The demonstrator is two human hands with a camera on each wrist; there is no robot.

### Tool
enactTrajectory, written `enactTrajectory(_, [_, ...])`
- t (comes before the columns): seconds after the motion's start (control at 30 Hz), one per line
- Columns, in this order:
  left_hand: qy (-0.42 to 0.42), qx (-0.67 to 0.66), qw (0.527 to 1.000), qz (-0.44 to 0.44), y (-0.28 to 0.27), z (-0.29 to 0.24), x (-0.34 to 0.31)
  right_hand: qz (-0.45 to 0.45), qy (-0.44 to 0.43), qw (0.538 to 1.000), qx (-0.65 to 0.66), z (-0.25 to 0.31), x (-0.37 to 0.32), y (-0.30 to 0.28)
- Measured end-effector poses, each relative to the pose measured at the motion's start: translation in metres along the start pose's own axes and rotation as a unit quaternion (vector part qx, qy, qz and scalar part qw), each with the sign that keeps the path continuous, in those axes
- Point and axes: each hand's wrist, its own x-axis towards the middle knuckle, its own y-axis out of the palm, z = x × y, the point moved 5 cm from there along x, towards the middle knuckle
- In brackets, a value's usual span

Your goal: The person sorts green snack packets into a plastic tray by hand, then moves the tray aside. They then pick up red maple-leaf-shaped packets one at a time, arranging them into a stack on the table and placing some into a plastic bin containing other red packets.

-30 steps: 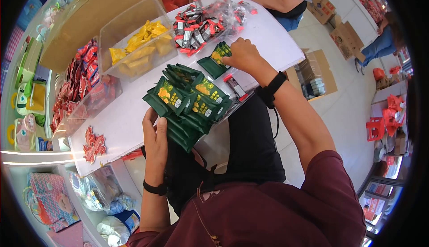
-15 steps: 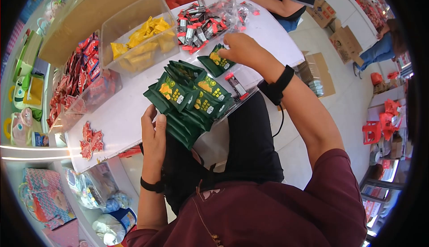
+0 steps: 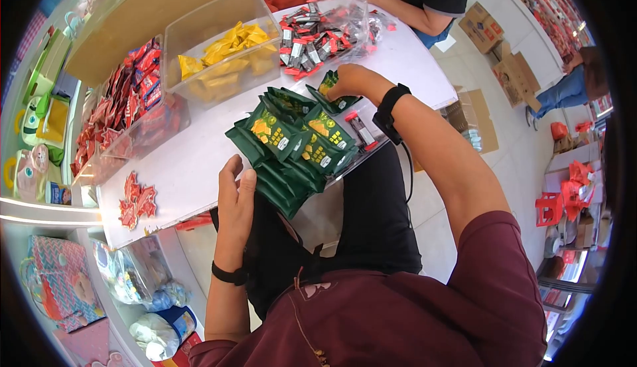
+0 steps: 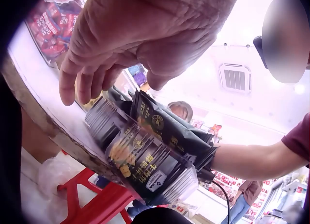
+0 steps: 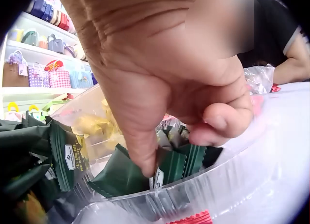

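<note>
A white table stood before a person in a maroon top, bearing a clear bin of yellow packets. A heap of green packets sat at the near edge. Just beside it, the left hand held nothing, fingers loosely extended. The right hand, fingers curled, pinched a smaller green cluster beyond the heap. A black-and-red packet lay near the cluster.

Maroon short-sleeved shirt, black trousers, 2 black wrist straps, 1 dark cable.
</note>
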Motion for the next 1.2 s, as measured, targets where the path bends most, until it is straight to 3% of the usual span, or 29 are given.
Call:
enactTrajectory(0.13, [-0.004, 0.001, 1.000, 0.005, -0.003, 0.001, -0.002, -0.102, 0.025, 0.994, -0.030, 0.003, -0.011, -0.012])
enactTrajectory(0.47, [-0.005, -0.008, 1.000, 0.021, 0.001, -0.002, -0.006, -0.038, -0.019, 0.997, -0.066, 0.036, -0.034, -0.007])
enactTrajectory(0.57, [-0.006, -0.008, 1.000, 0.018, -0.004, -0.005, -0.008, -0.074, -0.077, 0.994, -0.036, 0.016, -0.010, -0.001])
enactTrajectory(0.67, [-0.006, -0.014, 1.000, 0.014, -0.005, -0.006, -0.010, -0.045, -0.065, 0.996, -0.049, 0.010, -0.012, 0.001])
enactTrajectory(0.8, [0.013, -0.006, 1.000, 0.008, 0.001, -0.009, -0.012, -0.119, -0.050, 0.991, -0.028, 0.016, -0.021, -0.001])
enactTrajectory(0.93, [0.011, 0.002, 1.000, 0.003, -0.002, -0.016, -0.015, -0.160, -0.051, 0.985, 0.024, 0.013, -0.039, -0.029])
enactTrajectory(1.0, [0.005, -0.002, 1.000, 0.004, -0.003, -0.013, -0.015, -0.170, -0.084, 0.977, 0.098, 0.004, -0.048, -0.045])
enactTrajectory(1.07, [0.003, -0.009, 1.000, 0.001, -0.003, -0.011, -0.015, -0.118, -0.099, 0.958, 0.240, 0.019, -0.089, -0.066])
enactTrajectory(1.1, [0.004, -0.014, 1.000, -0.001, -0.002, -0.011, -0.014, -0.090, -0.104, 0.941, 0.309, 0.025, -0.107, -0.066])
enactTrajectory(1.2, [0.010, -0.008, 1.000, -0.016, 0.001, -0.014, -0.015, -0.123, -0.175, 0.921, 0.325, 0.041, -0.133, -0.051])
